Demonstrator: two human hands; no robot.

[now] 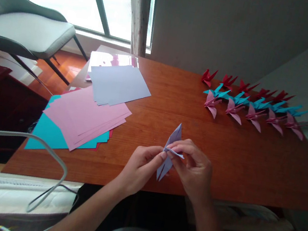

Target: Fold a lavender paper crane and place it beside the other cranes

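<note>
A half-folded lavender origami piece [174, 136] stands upright above the front edge of the wooden table [174, 99], held between both hands. My left hand [141, 166] pinches its left side with thumb and fingertips. My right hand [194, 167] pinches a folded flap at its middle, fingers curled. The piece's pointed tip rises above the hands and two narrow legs hang below them.
Stacks of lavender [118, 82], pink [85, 116] and teal [47, 133] paper sheets lie at the table's left. Rows of finished red [244, 85], teal [251, 101] and pink [254, 115] cranes line the far right. A grey chair [23, 30] stands by the window; a cable [47, 153] curves at the lower left.
</note>
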